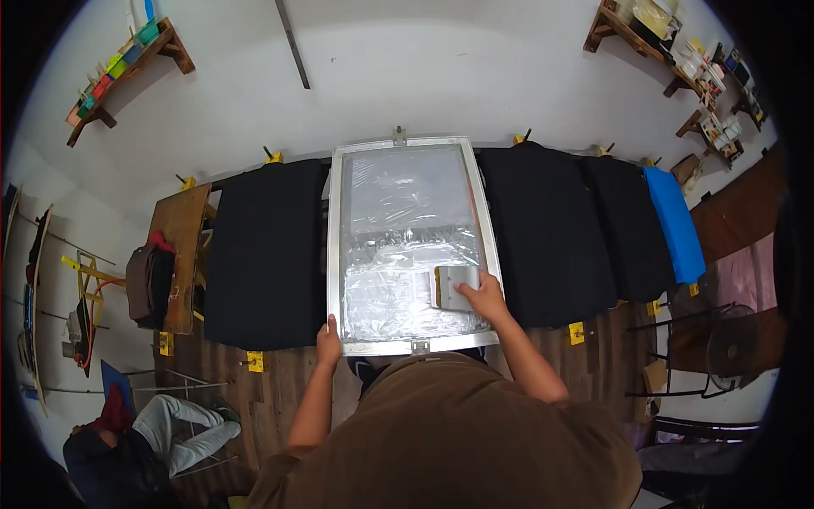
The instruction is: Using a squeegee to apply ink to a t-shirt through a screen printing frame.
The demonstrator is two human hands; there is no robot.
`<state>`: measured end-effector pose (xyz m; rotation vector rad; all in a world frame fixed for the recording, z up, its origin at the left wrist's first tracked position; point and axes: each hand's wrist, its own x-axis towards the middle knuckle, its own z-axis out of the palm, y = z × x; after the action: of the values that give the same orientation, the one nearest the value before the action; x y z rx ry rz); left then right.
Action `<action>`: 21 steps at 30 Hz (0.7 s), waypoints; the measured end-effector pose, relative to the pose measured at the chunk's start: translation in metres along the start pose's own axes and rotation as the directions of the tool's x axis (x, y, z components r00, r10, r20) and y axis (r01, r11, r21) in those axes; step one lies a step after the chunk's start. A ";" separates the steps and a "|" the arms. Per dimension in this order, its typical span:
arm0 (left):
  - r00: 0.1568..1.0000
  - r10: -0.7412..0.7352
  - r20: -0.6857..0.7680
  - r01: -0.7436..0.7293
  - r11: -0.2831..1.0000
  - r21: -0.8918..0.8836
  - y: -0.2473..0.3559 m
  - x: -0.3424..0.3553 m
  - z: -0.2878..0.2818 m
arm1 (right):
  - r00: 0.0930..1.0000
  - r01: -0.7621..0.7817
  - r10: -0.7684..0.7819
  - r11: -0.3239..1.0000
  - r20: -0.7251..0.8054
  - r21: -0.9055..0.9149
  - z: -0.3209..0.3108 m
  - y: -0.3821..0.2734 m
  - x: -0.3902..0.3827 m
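In front of me lies a screen printing frame [334,237] with a pale metal rim, its mesh covered with clear, wrinkled, shiny film [398,254]. My left hand [328,341] grips the frame's near left corner, thumb up along the side rail. Over the near right part of the mesh, my right hand [482,299] is closed on a squeegee [459,278] with a broad grey handle and a yellowish-brown edge facing left. My thumb lies on top of it; the fingers beneath are hidden. Whether the squeegee touches the film I cannot tell.
Black garments [263,254] lie on boards left and right [551,237], with a blue one [676,225] farther right. Yellow clamps [255,361] edge the row. A seated person [182,428] is at lower left, a fan [733,352] at right. Shelves [127,72] hang on the walls.
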<state>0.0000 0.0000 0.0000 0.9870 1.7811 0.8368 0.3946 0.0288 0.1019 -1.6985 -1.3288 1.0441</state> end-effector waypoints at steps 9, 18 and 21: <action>0.999 -0.034 -0.037 0.033 0.999 -0.012 -0.019 0.006 0.002 | 0.997 0.011 -0.017 0.998 -0.076 -0.070 -0.022 -0.009 -0.001; 0.999 -0.027 -0.017 0.026 0.999 -0.041 -0.014 0.008 0.002 | 0.994 -0.004 -0.022 0.974 -0.112 -0.228 -0.013 0.017 0.001; 1.000 -0.017 -0.027 0.017 1.000 0.001 -0.013 0.007 0.001 | 0.999 0.010 -0.025 0.957 -0.047 -0.291 0.004 0.014 0.007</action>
<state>-0.0044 0.0008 -0.0143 0.9644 1.8099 0.8425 0.3968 0.0335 0.0868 -1.9090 -1.5208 0.8194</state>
